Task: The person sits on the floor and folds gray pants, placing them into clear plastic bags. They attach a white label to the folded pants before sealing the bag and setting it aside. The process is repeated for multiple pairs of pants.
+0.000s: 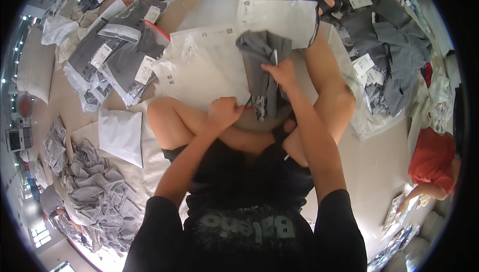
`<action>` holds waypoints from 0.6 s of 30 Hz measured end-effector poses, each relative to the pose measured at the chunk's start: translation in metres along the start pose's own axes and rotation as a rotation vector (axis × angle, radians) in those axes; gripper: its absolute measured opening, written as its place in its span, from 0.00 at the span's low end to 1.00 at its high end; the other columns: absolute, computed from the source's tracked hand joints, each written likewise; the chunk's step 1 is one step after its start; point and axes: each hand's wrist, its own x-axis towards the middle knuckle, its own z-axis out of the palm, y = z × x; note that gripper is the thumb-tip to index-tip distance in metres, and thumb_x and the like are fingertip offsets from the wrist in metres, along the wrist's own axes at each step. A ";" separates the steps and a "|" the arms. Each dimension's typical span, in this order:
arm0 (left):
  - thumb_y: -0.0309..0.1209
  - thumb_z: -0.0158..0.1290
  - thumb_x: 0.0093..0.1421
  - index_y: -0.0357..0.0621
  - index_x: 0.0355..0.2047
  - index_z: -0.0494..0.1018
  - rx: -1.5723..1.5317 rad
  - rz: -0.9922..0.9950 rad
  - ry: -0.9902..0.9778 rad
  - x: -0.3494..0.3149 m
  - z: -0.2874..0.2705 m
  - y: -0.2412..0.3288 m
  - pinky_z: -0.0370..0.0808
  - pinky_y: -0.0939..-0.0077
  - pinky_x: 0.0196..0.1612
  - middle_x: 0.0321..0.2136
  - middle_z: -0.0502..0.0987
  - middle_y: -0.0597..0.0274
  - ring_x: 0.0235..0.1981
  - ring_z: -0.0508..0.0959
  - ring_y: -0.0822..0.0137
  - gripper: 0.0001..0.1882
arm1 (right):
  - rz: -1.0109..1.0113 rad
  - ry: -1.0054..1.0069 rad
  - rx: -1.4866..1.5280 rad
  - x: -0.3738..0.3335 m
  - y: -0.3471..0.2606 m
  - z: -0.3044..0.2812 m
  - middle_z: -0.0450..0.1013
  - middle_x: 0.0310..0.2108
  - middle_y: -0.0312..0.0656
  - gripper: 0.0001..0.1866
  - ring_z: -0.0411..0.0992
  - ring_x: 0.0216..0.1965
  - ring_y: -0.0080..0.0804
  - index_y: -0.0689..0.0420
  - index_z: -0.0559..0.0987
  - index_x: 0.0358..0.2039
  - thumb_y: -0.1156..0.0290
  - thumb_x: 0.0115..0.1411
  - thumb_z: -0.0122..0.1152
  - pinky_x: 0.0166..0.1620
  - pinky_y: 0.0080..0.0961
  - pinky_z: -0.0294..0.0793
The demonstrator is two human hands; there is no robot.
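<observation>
A folded dark grey garment (257, 55) with a grey patterned part (260, 106) at its lower end hangs in front of me. My right hand (282, 75) is closed on its right side, beside a narrow white strip that looks like a tag. Left of the garment's lower end, my left hand (224, 112) is closed in a pinch near a small red strip (247, 107); what it grips is too small to make out. Behind the garment, frosted plastic bags (202, 65) lie spread between my legs, with another frosted bag (277, 17) farther away.
Bagged grey garments with tags (117, 47) lie at the far left. Dark grey clothes (399, 42) are piled at the right. A white pouch (121, 135) and a heap of crumpled grey clothes (100, 192) lie at my left. Another person in red (433, 160) works at the far right.
</observation>
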 end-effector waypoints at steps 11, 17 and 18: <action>0.31 0.55 0.61 0.46 0.39 0.74 0.493 0.069 0.074 0.016 0.059 -0.048 0.79 0.47 0.43 0.37 0.81 0.54 0.39 0.84 0.51 0.07 | -0.138 -0.335 0.844 -0.098 -0.068 -0.088 0.81 0.47 0.47 0.29 0.81 0.46 0.36 0.67 0.77 0.58 0.70 0.58 0.75 0.51 0.34 0.81; 0.30 0.56 0.62 0.41 0.43 0.71 0.141 0.147 -0.024 0.039 0.023 -0.070 0.77 0.47 0.43 0.36 0.82 0.44 0.41 0.81 0.39 0.11 | -0.151 -0.439 0.955 -0.116 -0.044 -0.079 0.80 0.50 0.46 0.33 0.80 0.50 0.38 0.64 0.74 0.62 0.71 0.57 0.75 0.54 0.38 0.81; 0.30 0.56 0.63 0.40 0.43 0.71 0.026 0.137 0.033 0.044 0.017 -0.083 0.77 0.46 0.43 0.36 0.83 0.43 0.41 0.81 0.38 0.11 | -0.110 -0.525 0.910 -0.113 -0.046 -0.077 0.80 0.51 0.46 0.33 0.80 0.50 0.37 0.64 0.74 0.61 0.70 0.57 0.75 0.54 0.36 0.80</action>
